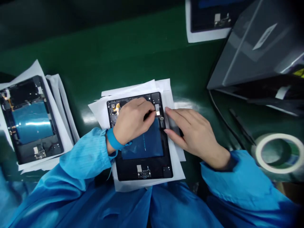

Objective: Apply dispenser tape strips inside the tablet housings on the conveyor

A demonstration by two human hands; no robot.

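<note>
An opened tablet (142,164) lies back-up on white sheets (177,172) in front of me, with a blue film over its battery area. My left hand (131,122) rests on its upper part, fingers curled and pinched at a small white strip (157,109) near the top right corner. My right hand (192,131) lies at the tablet's right edge, fingers stretched and pressing against the frame. Both arms wear blue sleeves, and a blue band circles my left wrist.
A second opened tablet (30,123) lies on white sheets at the left. A third tablet (209,17) sits at the top. A roll of tape (279,153) and black tweezers (241,126) lie at the right, below a grey tilted box (258,47). The surface is a green mat (114,53).
</note>
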